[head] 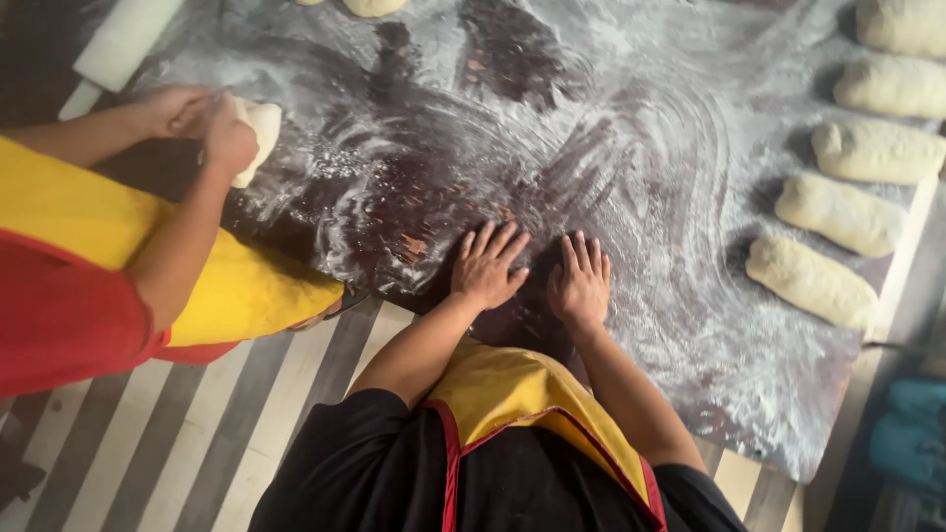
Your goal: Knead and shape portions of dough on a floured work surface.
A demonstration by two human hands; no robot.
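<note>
Now both hands lie flat on the table (631, 128), palms down and fingers spread, and they hold nothing. The left hand (487, 266) and the right hand (579, 281) are just beside each other, near the table's front edge, on a dark patch where the flour (690, 197) is thin or wiped away. No dough is under them, as far as I can see.

On the right side of the table five shaped loaves (814, 281) lie in a row, one after the other, well apart from the hands. They look long, smooth and already formed. At the top edge a small piece of dough (372, 6) is partly cut off by the frame.

On the left another person, in a yellow apron (89, 212), presses a dough piece (258, 133) with both hands (202, 118). A white rolling pin (123, 41) lies near them, at the table's corner.

I judge that much of the shaping is done, because the row of loaves is ready. What is left seems to be the piece the other person works on, and maybe the one at the top.
</note>
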